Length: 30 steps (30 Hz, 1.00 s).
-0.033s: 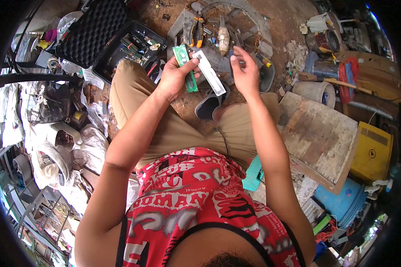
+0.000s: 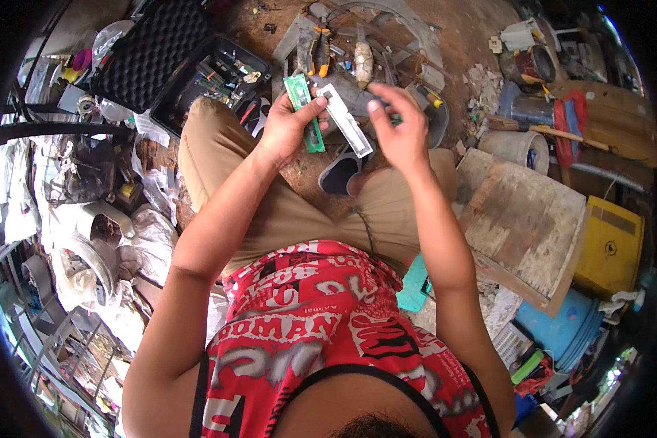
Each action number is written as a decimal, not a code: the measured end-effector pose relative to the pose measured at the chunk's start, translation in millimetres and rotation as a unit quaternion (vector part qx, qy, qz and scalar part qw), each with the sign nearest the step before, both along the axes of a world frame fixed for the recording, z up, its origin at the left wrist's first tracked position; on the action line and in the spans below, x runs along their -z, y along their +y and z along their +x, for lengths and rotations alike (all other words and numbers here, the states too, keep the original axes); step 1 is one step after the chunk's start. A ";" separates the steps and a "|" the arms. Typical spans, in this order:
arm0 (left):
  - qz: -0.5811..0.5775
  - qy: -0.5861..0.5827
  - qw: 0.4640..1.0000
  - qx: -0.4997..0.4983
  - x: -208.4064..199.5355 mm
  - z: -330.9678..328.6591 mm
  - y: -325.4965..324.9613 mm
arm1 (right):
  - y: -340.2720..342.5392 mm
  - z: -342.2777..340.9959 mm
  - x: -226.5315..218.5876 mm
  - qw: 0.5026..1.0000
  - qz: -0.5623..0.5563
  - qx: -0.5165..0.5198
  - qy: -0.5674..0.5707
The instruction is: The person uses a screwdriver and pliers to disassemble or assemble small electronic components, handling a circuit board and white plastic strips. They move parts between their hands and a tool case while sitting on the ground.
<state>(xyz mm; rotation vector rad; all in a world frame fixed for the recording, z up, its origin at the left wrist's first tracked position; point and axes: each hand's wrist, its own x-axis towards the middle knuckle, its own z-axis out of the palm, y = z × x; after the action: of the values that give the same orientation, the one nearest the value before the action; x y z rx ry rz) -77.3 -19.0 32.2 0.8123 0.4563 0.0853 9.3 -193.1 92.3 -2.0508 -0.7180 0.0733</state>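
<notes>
My left hand is closed on a narrow green circuit board, its thumb lying across the board. A long white plastic strip, like a slim housing, slants down to the right beside the board; its upper part meets the fingers of the same hand. My right hand is raised just right of the strip and apart from it. Its fingers are loosely bent and a little blurred, with a gap to the thumb and nothing clearly held. Beyond the hands lie orange-and-black pliers and a tool with a wrapped, pale handle.
At the far left stands an open black case with foam in its lid and small parts inside. A worn wooden board lies to my right, beside a yellow box and a blue container. White bags and scrap crowd the left.
My right hand has turned slightly and its fingers have bent inward toward the white strip. The left hand, board and strip have barely moved.
</notes>
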 end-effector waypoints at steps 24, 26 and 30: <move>0.095 -0.026 0.995 0.023 -80.4 -46.5 -75.8 | -43.7 -55.3 -53.2 0.995 0.059 -0.034 -0.072; 0.104 -0.022 0.994 0.028 -80.5 -47.3 -76.7 | -45.9 -54.4 -54.9 0.996 0.056 -0.043 -0.058; 0.105 -0.013 0.994 0.018 -75.1 -48.9 -78.0 | -44.6 -54.2 -59.6 0.997 0.033 -0.055 -0.033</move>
<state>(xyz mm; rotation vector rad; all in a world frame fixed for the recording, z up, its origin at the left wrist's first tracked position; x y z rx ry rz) -126.2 -97.0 107.3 1.0236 0.4126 0.1115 -44.9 -237.7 151.9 -1.9572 -0.8633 0.0450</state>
